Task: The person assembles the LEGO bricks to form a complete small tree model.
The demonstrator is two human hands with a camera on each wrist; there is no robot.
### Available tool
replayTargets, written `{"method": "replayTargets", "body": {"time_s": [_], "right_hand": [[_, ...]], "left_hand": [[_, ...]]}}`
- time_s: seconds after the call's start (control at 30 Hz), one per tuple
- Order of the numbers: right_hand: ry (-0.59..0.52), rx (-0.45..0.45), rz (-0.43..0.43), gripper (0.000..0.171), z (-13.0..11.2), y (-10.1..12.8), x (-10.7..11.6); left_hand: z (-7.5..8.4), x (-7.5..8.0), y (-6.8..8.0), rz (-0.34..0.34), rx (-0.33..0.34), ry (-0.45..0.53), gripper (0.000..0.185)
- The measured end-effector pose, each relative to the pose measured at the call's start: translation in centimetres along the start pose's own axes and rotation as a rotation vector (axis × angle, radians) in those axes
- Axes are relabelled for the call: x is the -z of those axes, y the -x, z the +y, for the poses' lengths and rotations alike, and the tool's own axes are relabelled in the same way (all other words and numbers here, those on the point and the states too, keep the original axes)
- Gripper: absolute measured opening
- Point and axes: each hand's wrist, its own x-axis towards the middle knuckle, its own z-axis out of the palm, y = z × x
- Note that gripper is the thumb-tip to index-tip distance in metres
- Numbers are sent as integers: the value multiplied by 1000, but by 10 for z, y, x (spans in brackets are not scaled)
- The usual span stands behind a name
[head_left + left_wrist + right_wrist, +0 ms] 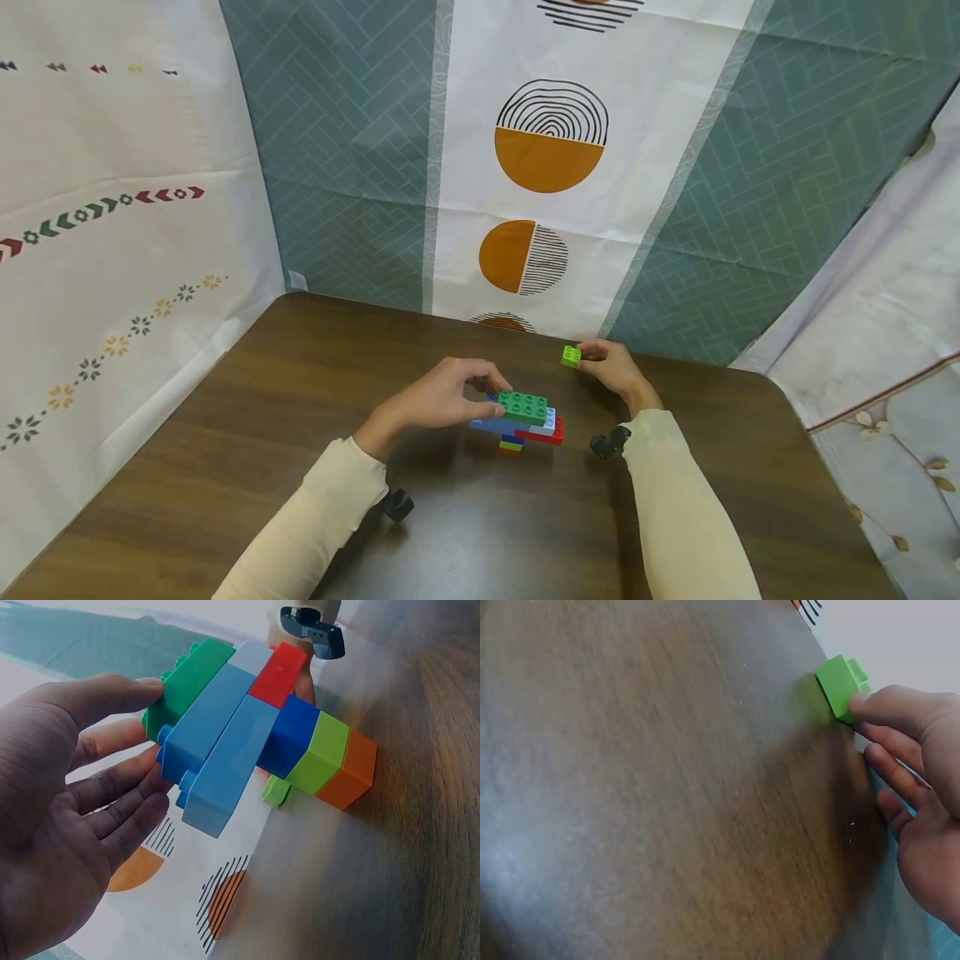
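Observation:
A toy-brick structure stands near the middle of the table. Its narrow stem stacks an orange brick [351, 774], a lime brick [318, 754] and a dark blue brick [291, 733]. Above them lie light blue bricks [231, 761], a red brick [279, 675] and a pale brick [253, 656], with a green brick [522, 407] on top. My left hand [450, 392] pinches the end of this green brick between thumb and fingers. Farther back, my right hand [611, 367] holds a small lime green brick [571, 357] by its side, at the table surface; its fingertips are partly hidden.
The brown wooden table [300, 375] ends at a patterned cloth [517, 167] just behind the small lime brick. White cloths hang at the left [127, 250] and right [885, 333]. A black wrist camera [609, 442] sits under the right cuff, near the structure's red end.

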Motion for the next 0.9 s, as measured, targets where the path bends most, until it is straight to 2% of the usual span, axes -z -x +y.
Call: {"method": "replayTargets", "body": {"time_s": [0.17,0.5,0.9], "right_hand": [[-41,-5,8,38,5,2,2],[3,24,-3,40,0,20,6],[-7,124,30,38,-26,49,11]], "left_hand": [[-1,-1,-1,-1,-9,11,26],[0,-1,0,-8,-10,25,26],[-1,-1,1,-2,-11,33,26]]}}
